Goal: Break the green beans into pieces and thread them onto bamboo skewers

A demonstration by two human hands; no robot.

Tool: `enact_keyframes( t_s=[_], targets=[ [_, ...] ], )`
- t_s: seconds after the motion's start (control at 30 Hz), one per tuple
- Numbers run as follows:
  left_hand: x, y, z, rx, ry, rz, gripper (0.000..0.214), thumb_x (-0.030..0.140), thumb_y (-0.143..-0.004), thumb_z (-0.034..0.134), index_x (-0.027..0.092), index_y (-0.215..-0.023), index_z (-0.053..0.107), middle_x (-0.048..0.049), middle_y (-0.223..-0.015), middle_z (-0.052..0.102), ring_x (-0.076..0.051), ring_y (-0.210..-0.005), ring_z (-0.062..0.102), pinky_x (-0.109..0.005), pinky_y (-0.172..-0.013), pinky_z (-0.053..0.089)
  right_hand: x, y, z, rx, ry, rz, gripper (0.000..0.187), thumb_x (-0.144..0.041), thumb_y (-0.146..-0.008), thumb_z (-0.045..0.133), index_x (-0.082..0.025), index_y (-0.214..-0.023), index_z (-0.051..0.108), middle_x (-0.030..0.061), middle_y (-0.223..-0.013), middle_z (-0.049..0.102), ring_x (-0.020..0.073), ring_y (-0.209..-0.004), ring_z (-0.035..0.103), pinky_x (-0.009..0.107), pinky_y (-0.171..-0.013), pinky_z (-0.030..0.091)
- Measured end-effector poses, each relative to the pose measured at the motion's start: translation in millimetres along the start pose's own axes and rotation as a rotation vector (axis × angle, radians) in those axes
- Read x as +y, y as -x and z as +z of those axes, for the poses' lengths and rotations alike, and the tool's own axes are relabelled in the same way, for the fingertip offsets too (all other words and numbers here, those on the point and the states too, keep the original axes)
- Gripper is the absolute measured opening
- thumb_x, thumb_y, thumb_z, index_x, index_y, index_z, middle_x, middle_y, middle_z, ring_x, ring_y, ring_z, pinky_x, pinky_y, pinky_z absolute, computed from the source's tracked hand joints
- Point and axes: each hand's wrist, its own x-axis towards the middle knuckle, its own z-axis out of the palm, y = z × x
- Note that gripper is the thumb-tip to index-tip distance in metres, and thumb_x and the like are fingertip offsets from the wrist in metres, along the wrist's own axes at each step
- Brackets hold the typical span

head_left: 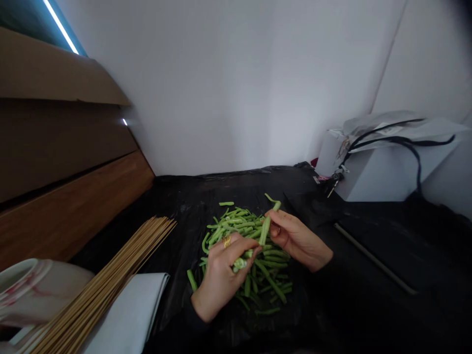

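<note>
Thumb and fingers of the right hand point(300, 241) close around a long green bean point(265, 229), while the left hand point(221, 270) is curled around several cut bean pieces point(240, 264), its fingertips at the bean's near end. The bean slants just above a pile of green beans point(273, 280) on black plastic sheeting point(180, 255). Left of the pile lie thin wooden sticks point(118, 268), with a pale vessel point(55, 282) farther left. At far right stands a white box point(383, 174) with dark straps point(401, 140) across it.
</note>
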Motion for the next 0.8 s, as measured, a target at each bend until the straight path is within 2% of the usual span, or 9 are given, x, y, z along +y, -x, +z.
enact_keyframes(
  t_s=[0.2, 0.4, 0.47, 0.53, 0.7, 0.8],
  targets=[
    [-5.8, 8.4, 5.5, -0.123, -0.081, 0.088, 0.024, 0.006, -0.087, 0.056, 0.018, -0.106, 0.063, -0.0030, -0.079, 0.064, -0.016, -0.073, 0.061, -0.028, -0.066, 0.048, -10.0, 8.4, 2.6, -0.072, 0.147, 0.073, 0.029, -0.034, -0.087, 0.064, -0.016, -0.110, 0.064, 0.0012, -0.076, 0.065, 0.0048, -0.046, 0.048, 0.018, -0.040, 0.032],
    [-0.3, 8.3, 8.6, -0.298, -0.129, 0.124, 0.018, 0.008, -0.085, 0.057, 0.018, -0.098, 0.064, -0.0022, -0.075, 0.061, -0.016, -0.069, 0.058, -0.027, -0.062, 0.045, -19.4, 16.4, 6.1, -0.282, 0.420, 0.069, 0.037, -0.034, -0.094, 0.051, -0.017, -0.125, 0.058, -0.0005, -0.070, 0.061, 0.0047, -0.041, 0.042, 0.018, -0.037, 0.028],
    [-0.1, 7.8, 8.8, -0.274, -0.123, 0.112, 0.018, 0.008, -0.085, 0.057, 0.018, -0.097, 0.064, -0.0023, -0.076, 0.062, -0.016, -0.070, 0.058, -0.027, -0.063, 0.045, -20.4, 18.6, 7.3, -0.336, 0.531, 0.041, 0.037, -0.033, -0.095, 0.049, -0.018, -0.127, 0.057, -0.0011, -0.071, 0.060, 0.0050, -0.044, 0.043, 0.018, -0.039, 0.031],
    [-1.3, 6.8, 8.0, -0.198, -0.098, 0.058, 0.018, 0.008, -0.085, 0.057, 0.018, -0.098, 0.063, -0.0024, -0.078, 0.062, -0.016, -0.072, 0.060, -0.027, -0.065, 0.046, -20.7, 20.2, 8.1, -0.384, 0.626, 0.000, 0.034, -0.033, -0.095, 0.049, -0.019, -0.125, 0.059, -0.0013, -0.075, 0.058, 0.0059, -0.049, 0.047, 0.018, -0.044, 0.036],
    [-4.9, 3.3, 4.3, -0.052, -0.077, -0.089, 0.012, 0.011, -0.086, 0.057, 0.019, -0.094, 0.061, -0.0025, -0.081, 0.062, -0.016, -0.074, 0.060, -0.027, -0.070, 0.047, -19.4, 20.7, 8.5, -0.443, 0.713, -0.061, 0.027, -0.038, -0.095, 0.049, -0.017, -0.096, 0.067, 0.0009, -0.087, 0.057, 0.0074, -0.058, 0.054, 0.022, -0.054, 0.045],
    [-3.2, 0.7, 3.4, -0.053, -0.027, -0.189, 0.008, 0.013, -0.086, 0.056, 0.019, -0.089, 0.060, -0.0019, -0.081, 0.063, -0.016, -0.076, 0.060, -0.028, -0.072, 0.046, -19.0, 20.5, 9.3, -0.425, 0.714, -0.071, 0.026, -0.035, -0.096, 0.048, -0.019, -0.106, 0.064, 0.0003, -0.085, 0.057, 0.0083, -0.058, 0.055, 0.023, -0.055, 0.046]
  ],
)
